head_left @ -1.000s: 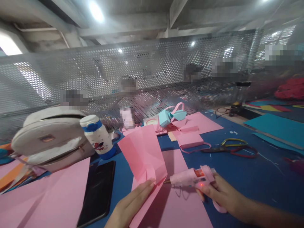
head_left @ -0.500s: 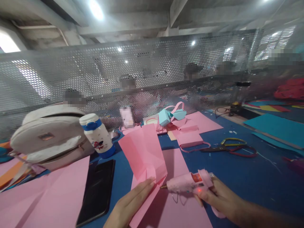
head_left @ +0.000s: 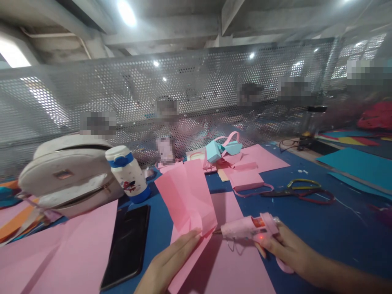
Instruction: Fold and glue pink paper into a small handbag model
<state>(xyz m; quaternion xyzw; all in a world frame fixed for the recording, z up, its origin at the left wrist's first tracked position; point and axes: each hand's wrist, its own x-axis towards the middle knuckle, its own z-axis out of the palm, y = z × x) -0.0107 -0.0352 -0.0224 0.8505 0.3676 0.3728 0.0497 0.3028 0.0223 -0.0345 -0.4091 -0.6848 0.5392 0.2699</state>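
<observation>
A folded pink paper (head_left: 190, 192) stands partly upright, its folds bent at the lower end. My left hand (head_left: 171, 257) presses those folds, fingers together, with the thumb side hidden. In my right hand (head_left: 284, 245) is a pink glue gun (head_left: 248, 228), fingers wrapped round its handle and a red light glowing on its side. The nozzle points left and is at the paper's lower right corner; whether it touches I cannot tell. Beneath both lies a flat pink sheet (head_left: 235, 261).
A black phone (head_left: 127, 245), a white bottle (head_left: 130, 175) and a white backpack (head_left: 70, 171) stand or lie to the left. Scissors (head_left: 300, 192) lie at right, near blue sheets (head_left: 358, 167). Pink and light-blue paper pieces (head_left: 214, 151) sit before a perforated metal screen (head_left: 196, 90).
The glue gun has moved slightly right and up in the view, its nozzle now at the corner of the folded paper. My left hand keeps its hold. The whole view has shifted a little.
</observation>
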